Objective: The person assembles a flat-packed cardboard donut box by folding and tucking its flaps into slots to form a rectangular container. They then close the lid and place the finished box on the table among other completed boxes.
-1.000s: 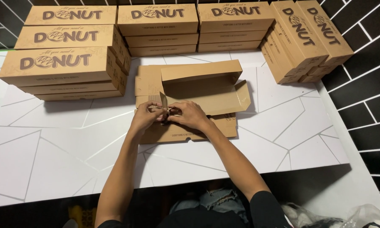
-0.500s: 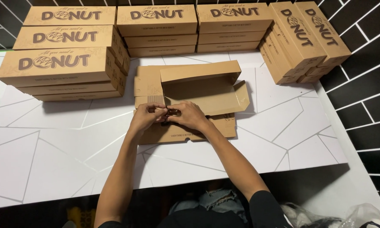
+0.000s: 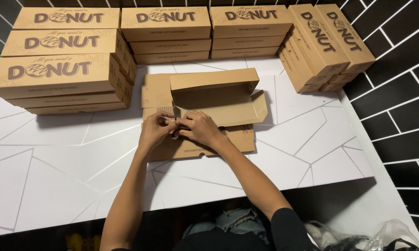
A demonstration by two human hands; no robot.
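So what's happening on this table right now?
A person is working on a partly folded brown cardboard box lying open on a white table. The left hand and right hand meet at the box's front left corner, pinching a flap there. The back wall stands up and the right side flap sticks out. Stacks of closed boxes of the same kind line the left, back and right.

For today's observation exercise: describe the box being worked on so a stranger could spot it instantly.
On the white table, stacks of closed brown boxes line the back. The unfinished box lies in the middle under both hands, the only one with flaps open.
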